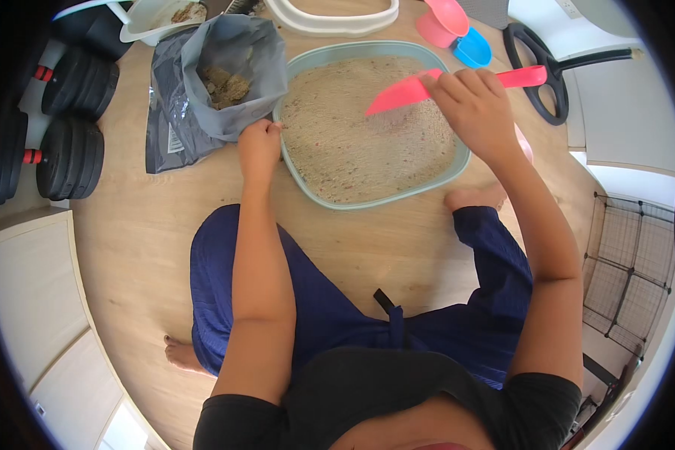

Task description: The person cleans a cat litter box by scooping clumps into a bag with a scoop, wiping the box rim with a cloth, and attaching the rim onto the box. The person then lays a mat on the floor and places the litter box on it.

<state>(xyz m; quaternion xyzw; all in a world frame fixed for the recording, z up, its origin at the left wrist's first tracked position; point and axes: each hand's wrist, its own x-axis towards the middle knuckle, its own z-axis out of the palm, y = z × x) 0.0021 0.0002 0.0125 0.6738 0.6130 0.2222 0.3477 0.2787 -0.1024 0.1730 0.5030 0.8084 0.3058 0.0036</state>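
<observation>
A pale green litter box [307, 189] full of beige, speckled litter [352, 142] lies on the floor in front of me. My right hand [474, 109] is closed around a pink litter scoop [401, 94], held over the right part of the litter with its blade pointing left. My left hand [261, 146] is closed at the lower rim of a grey plastic bag [195, 56], right beside the box's left edge. The bag's mouth gapes, and brown clumps [226, 86] show inside it.
A white frame [334, 22] lies behind the box. At the back right are a pink cup [441, 26], a blue scoop [472, 49] and a black ring-shaped stand [536, 71]. Dumbbells [69, 157] stand at left, a white tray [150, 22] at back left, a wire grid [626, 262] at right.
</observation>
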